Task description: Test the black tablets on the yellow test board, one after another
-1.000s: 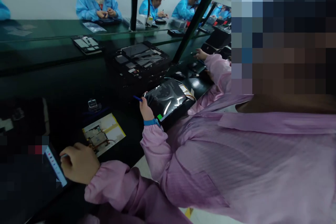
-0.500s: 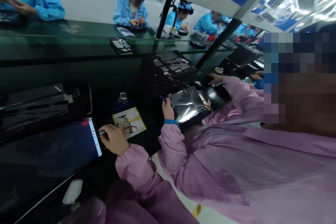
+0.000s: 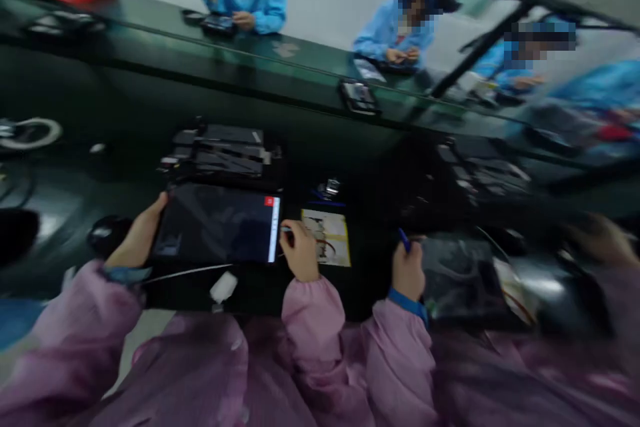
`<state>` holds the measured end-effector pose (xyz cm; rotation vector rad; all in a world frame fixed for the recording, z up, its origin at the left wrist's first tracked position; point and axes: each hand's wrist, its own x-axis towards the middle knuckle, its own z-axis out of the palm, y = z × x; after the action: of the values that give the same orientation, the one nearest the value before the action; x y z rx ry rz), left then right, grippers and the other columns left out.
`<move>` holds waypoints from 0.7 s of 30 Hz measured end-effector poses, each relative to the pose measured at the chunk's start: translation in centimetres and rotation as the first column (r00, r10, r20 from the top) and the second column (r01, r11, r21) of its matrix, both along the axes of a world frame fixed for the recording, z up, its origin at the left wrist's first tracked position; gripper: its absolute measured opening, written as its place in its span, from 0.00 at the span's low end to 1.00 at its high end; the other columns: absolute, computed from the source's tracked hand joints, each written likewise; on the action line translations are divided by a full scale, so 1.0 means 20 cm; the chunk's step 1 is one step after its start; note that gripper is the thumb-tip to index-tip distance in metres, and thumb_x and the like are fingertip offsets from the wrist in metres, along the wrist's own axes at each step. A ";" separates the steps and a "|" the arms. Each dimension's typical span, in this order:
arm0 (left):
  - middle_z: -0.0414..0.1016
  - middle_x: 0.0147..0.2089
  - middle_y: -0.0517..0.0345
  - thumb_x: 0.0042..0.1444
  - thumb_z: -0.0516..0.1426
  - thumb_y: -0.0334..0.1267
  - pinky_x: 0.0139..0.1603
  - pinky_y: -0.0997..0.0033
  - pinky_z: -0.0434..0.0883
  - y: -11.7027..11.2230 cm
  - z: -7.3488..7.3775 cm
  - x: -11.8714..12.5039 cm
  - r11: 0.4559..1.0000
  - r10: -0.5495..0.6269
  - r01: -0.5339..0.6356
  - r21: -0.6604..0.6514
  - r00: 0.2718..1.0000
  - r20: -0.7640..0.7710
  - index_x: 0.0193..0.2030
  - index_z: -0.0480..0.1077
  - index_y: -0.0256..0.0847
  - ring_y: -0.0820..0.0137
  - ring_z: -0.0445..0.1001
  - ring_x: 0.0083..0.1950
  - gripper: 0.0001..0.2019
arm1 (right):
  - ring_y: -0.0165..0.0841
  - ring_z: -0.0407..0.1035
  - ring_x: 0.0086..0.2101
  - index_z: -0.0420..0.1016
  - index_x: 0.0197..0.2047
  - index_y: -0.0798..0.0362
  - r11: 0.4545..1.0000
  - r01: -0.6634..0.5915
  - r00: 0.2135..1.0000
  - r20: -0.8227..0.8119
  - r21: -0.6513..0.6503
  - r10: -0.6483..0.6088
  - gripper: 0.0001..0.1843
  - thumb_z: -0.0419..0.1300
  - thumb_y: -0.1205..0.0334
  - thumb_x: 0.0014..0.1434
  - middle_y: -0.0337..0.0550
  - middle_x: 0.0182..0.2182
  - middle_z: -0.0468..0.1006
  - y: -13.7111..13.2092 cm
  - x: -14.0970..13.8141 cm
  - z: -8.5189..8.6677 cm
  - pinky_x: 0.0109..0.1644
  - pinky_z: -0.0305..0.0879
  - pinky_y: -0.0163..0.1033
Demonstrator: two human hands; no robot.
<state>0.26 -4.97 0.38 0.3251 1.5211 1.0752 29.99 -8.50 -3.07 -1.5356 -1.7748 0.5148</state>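
A tablet [image 3: 215, 223] lies in front of me, its dark screen lit by a white strip and a red square at the right end. My left hand [image 3: 141, 232], with a blue band at the wrist, grips the tablet's left edge, its fingers partly hidden. At the right edge, my right hand [image 3: 301, 252] is closed in a pinch on a thin light-grey piece [image 3: 286, 229]; its kind is too small to tell. A yellow-edged picture card [image 3: 334, 237] lies beside that hand. A white cable [image 3: 190, 272] runs along the tablet's front edge.
Stacked dark device parts [image 3: 230, 150] stand behind the tablet. Close on my right, a co-worker's hand [image 3: 409, 270] holds a blue pen beside another tablet [image 3: 463, 273]. A small white piece [image 3: 223, 287] lies in front. Co-workers in blue sit beyond the green shelf [image 3: 300, 83].
My view has swung left, bringing the whole tablet and my left hand into sight. My right hand stays pinched at the tablet's right edge.
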 end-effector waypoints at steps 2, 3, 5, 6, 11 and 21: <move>0.77 0.23 0.58 0.64 0.49 0.49 0.30 0.76 0.74 0.04 -0.06 -0.02 0.999 -0.007 0.015 -0.047 0.987 0.160 0.35 0.75 0.38 0.68 0.79 0.33 0.20 | 0.32 0.68 0.33 0.71 0.40 0.53 1.000 -0.014 1.000 0.000 -0.005 0.014 0.10 0.51 0.66 0.58 0.44 0.35 0.74 0.02 0.01 0.00 0.40 0.65 0.37; 0.76 0.22 0.55 0.64 0.49 0.50 0.30 0.77 0.73 0.06 -0.09 -0.03 0.999 -0.014 0.020 -0.029 0.978 0.207 0.34 0.75 0.36 0.67 0.79 0.34 0.21 | 0.31 0.68 0.32 0.71 0.40 0.53 1.000 -0.012 1.000 0.009 -0.005 0.012 0.10 0.51 0.66 0.59 0.44 0.35 0.74 0.03 0.01 0.00 0.39 0.65 0.37; 0.75 0.20 0.53 0.64 0.49 0.51 0.30 0.78 0.71 0.08 -0.12 -0.05 1.000 -0.019 0.020 0.001 0.969 0.248 0.32 0.75 0.35 0.67 0.79 0.35 0.23 | 0.31 0.69 0.31 0.71 0.40 0.53 1.000 -0.002 0.999 0.033 -0.001 0.002 0.10 0.51 0.64 0.59 0.44 0.36 0.74 0.04 0.01 0.00 0.37 0.66 0.36; 0.74 0.19 0.52 0.63 0.50 0.51 0.30 0.79 0.71 0.08 -0.13 -0.05 1.000 -0.022 0.020 0.009 0.966 0.258 0.32 0.75 0.34 0.67 0.79 0.36 0.23 | 0.31 0.69 0.31 0.71 0.40 0.53 1.000 0.000 0.999 0.042 0.002 0.000 0.10 0.51 0.64 0.59 0.44 0.36 0.75 0.04 0.01 0.00 0.36 0.66 0.36; 0.76 0.23 0.51 0.61 0.52 0.54 0.30 0.79 0.69 0.07 -0.14 -0.06 0.999 -0.037 0.042 -0.010 0.956 0.291 0.33 0.75 0.34 0.68 0.79 0.35 0.23 | 0.31 0.69 0.30 0.72 0.40 0.53 1.000 0.021 0.996 0.084 0.008 -0.021 0.10 0.51 0.62 0.59 0.44 0.36 0.76 0.05 0.01 0.01 0.34 0.66 0.36; 0.78 0.28 0.50 0.60 0.54 0.49 0.26 0.73 0.73 0.09 -0.12 -0.06 0.996 -0.050 0.019 0.091 0.935 0.352 0.37 0.75 0.33 0.67 0.77 0.26 0.19 | 0.32 0.70 0.29 0.73 0.40 0.54 0.998 0.029 0.987 0.157 0.054 -0.037 0.15 0.50 0.55 0.60 0.47 0.36 0.77 0.08 0.02 -0.02 0.35 0.65 0.37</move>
<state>-1.03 -3.16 -1.94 0.2019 1.1454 1.1073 30.43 -6.99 -3.47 -1.6049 -1.8634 0.3360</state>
